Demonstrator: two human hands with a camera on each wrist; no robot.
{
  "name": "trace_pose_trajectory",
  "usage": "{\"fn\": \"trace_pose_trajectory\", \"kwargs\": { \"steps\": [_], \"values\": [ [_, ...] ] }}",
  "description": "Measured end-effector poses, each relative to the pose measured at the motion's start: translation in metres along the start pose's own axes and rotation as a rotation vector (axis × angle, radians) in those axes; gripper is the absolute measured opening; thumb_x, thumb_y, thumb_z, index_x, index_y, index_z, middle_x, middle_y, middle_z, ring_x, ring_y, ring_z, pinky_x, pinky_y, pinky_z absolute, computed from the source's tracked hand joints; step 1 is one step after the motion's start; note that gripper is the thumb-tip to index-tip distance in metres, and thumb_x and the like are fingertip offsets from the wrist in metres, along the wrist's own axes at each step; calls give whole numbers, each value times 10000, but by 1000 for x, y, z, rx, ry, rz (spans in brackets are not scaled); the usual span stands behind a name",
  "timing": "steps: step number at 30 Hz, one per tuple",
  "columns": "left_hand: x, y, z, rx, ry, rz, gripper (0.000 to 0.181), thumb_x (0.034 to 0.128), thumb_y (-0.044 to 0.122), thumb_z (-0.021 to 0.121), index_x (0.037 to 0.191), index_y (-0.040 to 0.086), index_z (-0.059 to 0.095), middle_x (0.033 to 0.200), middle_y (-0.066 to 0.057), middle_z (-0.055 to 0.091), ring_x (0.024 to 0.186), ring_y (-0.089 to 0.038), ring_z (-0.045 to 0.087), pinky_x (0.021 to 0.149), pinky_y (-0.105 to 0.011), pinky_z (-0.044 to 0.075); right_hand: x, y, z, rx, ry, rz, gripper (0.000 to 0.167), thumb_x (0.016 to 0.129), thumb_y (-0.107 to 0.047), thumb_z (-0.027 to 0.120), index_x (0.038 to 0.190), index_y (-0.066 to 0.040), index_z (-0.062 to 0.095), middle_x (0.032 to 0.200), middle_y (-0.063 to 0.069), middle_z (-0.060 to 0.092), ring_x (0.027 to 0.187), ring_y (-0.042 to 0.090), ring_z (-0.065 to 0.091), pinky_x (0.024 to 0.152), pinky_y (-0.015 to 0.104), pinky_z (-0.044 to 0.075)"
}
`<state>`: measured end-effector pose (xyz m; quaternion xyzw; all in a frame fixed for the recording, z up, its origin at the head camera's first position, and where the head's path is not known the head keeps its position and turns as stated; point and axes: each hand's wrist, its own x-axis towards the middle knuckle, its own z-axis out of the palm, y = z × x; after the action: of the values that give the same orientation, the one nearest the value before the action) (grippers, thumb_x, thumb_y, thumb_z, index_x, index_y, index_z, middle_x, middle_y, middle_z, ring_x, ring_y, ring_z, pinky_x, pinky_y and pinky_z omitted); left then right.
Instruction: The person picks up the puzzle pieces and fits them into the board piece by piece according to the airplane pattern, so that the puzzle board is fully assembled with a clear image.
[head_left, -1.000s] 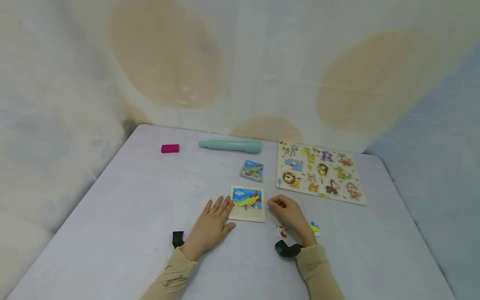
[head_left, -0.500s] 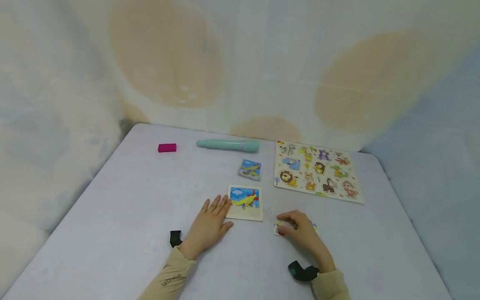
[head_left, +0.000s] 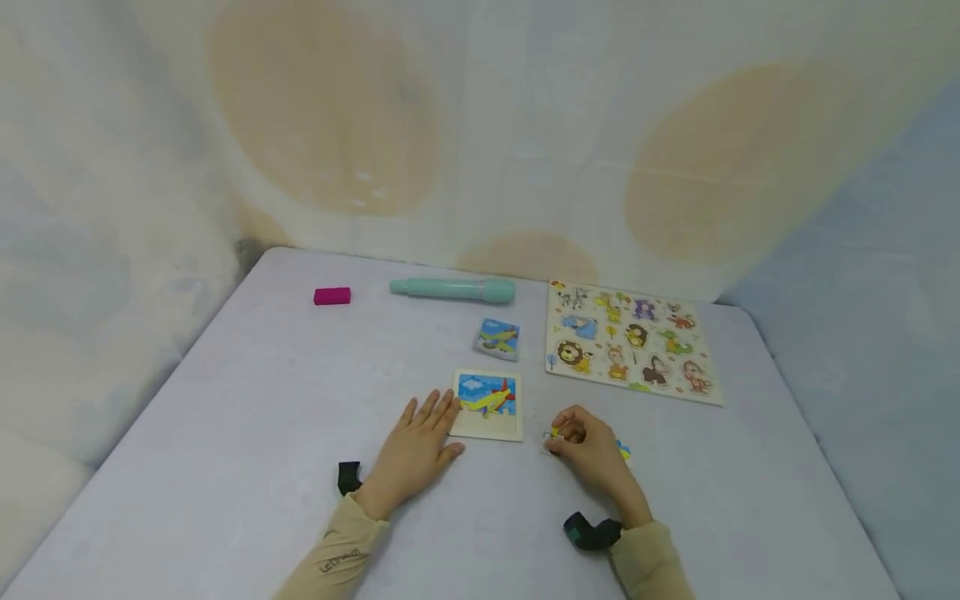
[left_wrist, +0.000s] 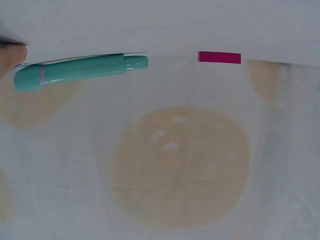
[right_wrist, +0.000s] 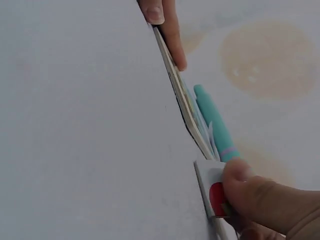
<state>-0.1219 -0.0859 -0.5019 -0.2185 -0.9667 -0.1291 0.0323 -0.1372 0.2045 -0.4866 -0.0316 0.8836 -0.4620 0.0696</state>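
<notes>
My left hand (head_left: 415, 450) lies flat with spread fingers, its fingertips on the left edge of a small wooden puzzle board (head_left: 487, 427). The board's upper part holds a yellow airplane on blue sky; its lower strip is bare wood. To the right of the board, my right hand (head_left: 597, 457) pinches a white puzzle piece (right_wrist: 216, 196) with a red patch between thumb and fingers. In the right wrist view that piece is near the board's corner, partly hidden by the thumb. Another puzzle piece (head_left: 624, 452), blue and yellow, lies behind the right hand, mostly covered.
Beyond the board lies a small airplane picture packet (head_left: 498, 339). A mint-green tube-shaped pen (head_left: 453, 289) and a magenta block (head_left: 332, 296) lie toward the far edge. A large animal puzzle board (head_left: 634, 343) is at the back right. Curtains surround the table (head_left: 262, 417).
My right hand has moved back from the board's right edge to the loose pieces, then taken hold of the red-patched piece and shifted it slightly forward. The left hand stays on the board.
</notes>
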Motion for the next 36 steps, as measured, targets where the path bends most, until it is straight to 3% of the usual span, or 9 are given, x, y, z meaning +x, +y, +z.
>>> {"fn": "trace_pose_trajectory", "kwargs": {
  "steps": [6,13,20,22,25,29,33,36],
  "values": [
    [-1,2,2,-5,2,9,659,981,433,502,1498,54,349,1572,-92,332,1473,-304,276,1211,-524,194,18,-11,17,220,2,-12,226,837,-95,749,1000,15,637,790,70,740,613,47,549,567,179,443],
    [1,4,1,4,31,20,639,979,421,509,1484,50,379,1556,-96,367,1463,-301,304,1205,-526,207,35,-35,51,279,39,-3,212,802,-104,783,961,-19,670,736,52,721,592,59,528,510,178,391],
    [-1,6,0,13,31,29,645,979,436,501,1481,48,383,1553,-95,371,1457,-299,315,1199,-532,220,39,-52,75,95,76,-100,177,764,-146,819,901,-115,711,725,18,734,609,49,571,578,192,435],
    [-2,6,-1,15,30,28,644,978,434,505,1477,46,389,1550,-98,374,1456,-301,318,1198,-534,221,40,-55,78,49,71,-123,168,761,-161,822,880,-134,706,718,-4,736,604,35,571,704,225,423],
    [-4,5,-3,26,26,23,642,979,436,503,1477,46,390,1552,-96,372,1457,-301,315,1199,-533,219,41,-58,84,-33,80,-169,181,752,-223,832,865,-152,711,718,-35,725,643,40,589,899,403,344],
    [-6,4,-5,44,29,27,651,983,444,494,1480,38,380,1556,-93,365,1459,-298,312,1201,-527,220,41,-64,90,-176,119,-213,246,726,-327,843,880,-177,723,812,-29,705,768,123,586,881,474,293],
    [-6,4,-5,54,47,31,668,977,447,504,1479,26,375,1553,-98,369,1455,-297,320,1197,-526,231,40,-69,93,-259,129,-185,347,716,-369,845,964,-175,700,940,6,651,898,174,569,862,444,310],
    [-6,5,-3,60,54,33,674,975,446,511,1479,20,372,1553,-103,368,1455,-298,320,1195,-528,234,40,-73,90,-273,109,-151,415,718,-361,847,1034,-159,669,956,19,622,902,188,561,853,438,316]
  ]
}}
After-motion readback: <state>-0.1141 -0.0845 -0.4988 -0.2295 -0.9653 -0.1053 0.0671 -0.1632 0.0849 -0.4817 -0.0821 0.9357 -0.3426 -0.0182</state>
